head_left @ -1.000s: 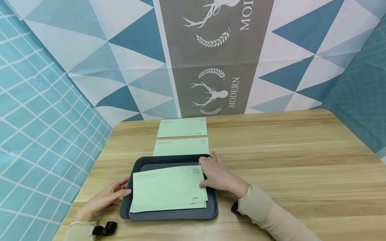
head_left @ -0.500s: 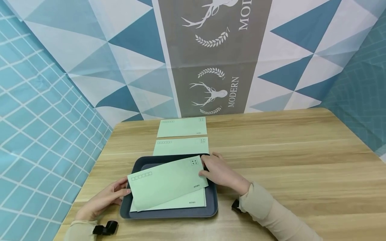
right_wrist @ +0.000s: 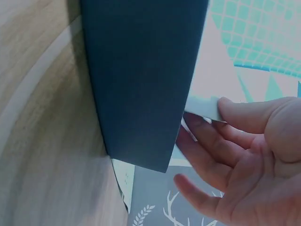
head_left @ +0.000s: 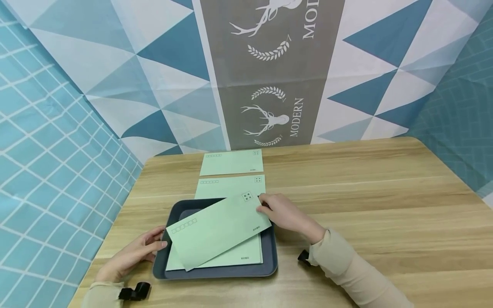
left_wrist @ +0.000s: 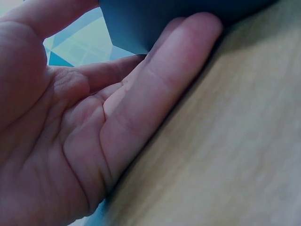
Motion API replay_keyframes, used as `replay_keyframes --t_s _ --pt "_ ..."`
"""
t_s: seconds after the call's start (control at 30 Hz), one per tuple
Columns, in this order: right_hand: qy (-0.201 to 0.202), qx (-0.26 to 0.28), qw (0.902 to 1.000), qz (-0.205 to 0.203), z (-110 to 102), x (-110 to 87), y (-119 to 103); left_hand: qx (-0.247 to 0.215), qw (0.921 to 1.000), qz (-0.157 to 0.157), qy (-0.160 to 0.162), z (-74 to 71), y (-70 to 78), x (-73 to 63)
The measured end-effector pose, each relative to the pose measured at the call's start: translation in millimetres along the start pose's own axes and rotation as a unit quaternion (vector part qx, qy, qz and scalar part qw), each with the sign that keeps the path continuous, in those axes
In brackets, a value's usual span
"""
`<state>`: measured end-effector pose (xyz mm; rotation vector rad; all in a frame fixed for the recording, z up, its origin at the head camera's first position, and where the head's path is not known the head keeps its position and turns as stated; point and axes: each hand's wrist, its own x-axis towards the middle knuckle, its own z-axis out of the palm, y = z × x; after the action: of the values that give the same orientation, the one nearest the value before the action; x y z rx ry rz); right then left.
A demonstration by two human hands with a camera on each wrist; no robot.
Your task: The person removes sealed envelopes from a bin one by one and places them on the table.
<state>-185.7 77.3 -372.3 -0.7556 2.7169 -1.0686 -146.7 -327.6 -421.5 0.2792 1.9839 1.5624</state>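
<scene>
A pale green envelope (head_left: pixel 219 229) lies tilted across the dark grey-blue tray (head_left: pixel 215 273), its right end raised. My right hand (head_left: pixel 286 214) pinches that end between thumb and fingers above the tray's far right corner; the right wrist view shows the thumb on top of the envelope (right_wrist: pixel 204 106). Underneath, at least one more green envelope (head_left: pixel 250 252) rests in the tray. At the tray's left side, my left hand (head_left: pixel 132 252) holds the rim, thumb at the edge. In the left wrist view its fingers (left_wrist: pixel 160 75) lie against the tray's outer wall (left_wrist: pixel 141 28).
Behind the tray, two green envelopes lie on the wooden table (head_left: pixel 366 205), one farther back (head_left: pixel 231 162) and one nearer (head_left: pixel 231 186), whose front part the tray and raised envelope cover. A patterned cloth (head_left: pixel 265 72) hangs beyond the table's far edge.
My right hand has raised the top envelope's right end and turned it counterclockwise, moving it slightly right and away and uncovering the envelope beneath. My left hand has stayed at the tray.
</scene>
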Motion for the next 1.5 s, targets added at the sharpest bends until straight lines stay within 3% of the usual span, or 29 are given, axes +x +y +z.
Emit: replay_keyframes --t_s 0.3,0.5,0.8,1.27,1.37,1.5 --pt "0.076 0.126 0.9890 -0.008 -11 2.5 6 -0.001 1.0000 -0.003 -0.006 -0.7 -1.7 2.4" --pt "0.083 0.192 0.9776 0.022 -28 3.1 17 -0.003 1.0000 -0.004 -0.002 0.9 -1.1 1.1" --pt "0.102 0.239 0.9645 0.046 -43 3.0 26 0.004 0.9999 -0.012 0.003 -0.6 -2.1 0.6" --pt "0.137 0.332 0.9288 0.090 -61 5.0 39 0.001 1.0000 -0.008 -0.002 -1.3 0.8 0.8" --pt "0.142 0.360 0.9163 0.102 -64 5.1 43 0.000 1.0000 -0.006 -0.003 -1.4 -0.3 1.1" --pt "0.153 0.412 0.8923 0.105 -68 5.3 50 -0.002 1.0000 -0.006 -0.003 -1.5 -0.9 1.7"
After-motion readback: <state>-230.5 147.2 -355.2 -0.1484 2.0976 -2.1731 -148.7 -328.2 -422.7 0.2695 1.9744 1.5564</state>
